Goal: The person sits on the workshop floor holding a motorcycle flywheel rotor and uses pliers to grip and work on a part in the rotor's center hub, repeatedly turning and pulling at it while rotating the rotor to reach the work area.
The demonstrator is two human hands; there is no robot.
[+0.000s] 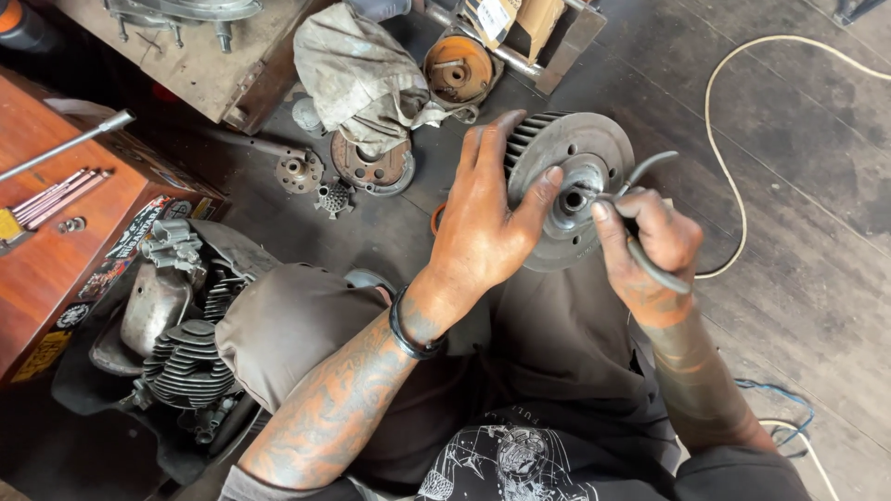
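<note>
Nearest the camera, a finned engine cylinder (190, 362) is noted on the floor beside the person's knee. Above the lap, a round finned flywheel (566, 190) is held clear of the floor. The left hand (483, 223) is spread wide across its finned edge, the thumb pressed near the hub. The right hand (650, 246) is closed around the handles of a pair of pliers (640, 227), whose tips are set at the central hub (574, 199); what is gripped there cannot be told.

Risk is judged as follows: the flywheel is supported by one hand only, so a slip of the tips could twist it loose and let it fall on the legs. The left thumb lies close to the tips and could be nicked.

Further off, a dirty rag (362, 79), a round plate (371, 167) and an orange-stained cover (458, 67) lie on the dark floor (798, 186), and a white cable (719, 130) curves across it.
</note>
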